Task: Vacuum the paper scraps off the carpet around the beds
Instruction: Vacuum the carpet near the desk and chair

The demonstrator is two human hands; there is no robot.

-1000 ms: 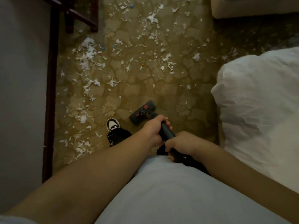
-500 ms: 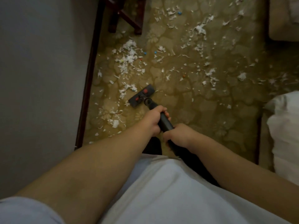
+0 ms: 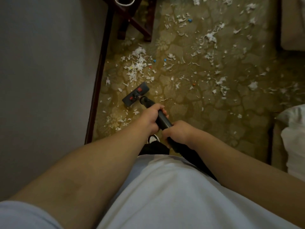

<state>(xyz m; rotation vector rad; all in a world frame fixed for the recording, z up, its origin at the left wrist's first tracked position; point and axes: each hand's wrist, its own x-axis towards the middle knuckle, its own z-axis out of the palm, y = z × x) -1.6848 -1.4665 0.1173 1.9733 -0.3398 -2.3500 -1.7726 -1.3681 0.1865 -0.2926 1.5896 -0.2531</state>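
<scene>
Scraps [image 3: 138,63] litter carpet [image 3: 214,113]; left hand [image 3: 151,116] and right hand [image 3: 179,133] grip wand [image 3: 162,120].

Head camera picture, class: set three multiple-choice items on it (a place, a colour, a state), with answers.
1. Where does the vacuum head rest? A on a tabletop; B on the carpet near the dark skirting; C inside a cupboard.
2. What colour are its two marks? A green; B white; C red.
3. How is the wand held? A by both hands; B by one hand; C by neither.
Answers: 1 B, patterned carpet lies under it; 2 C, both patches show red; 3 A, the left hand and right hand each grip it.
</scene>
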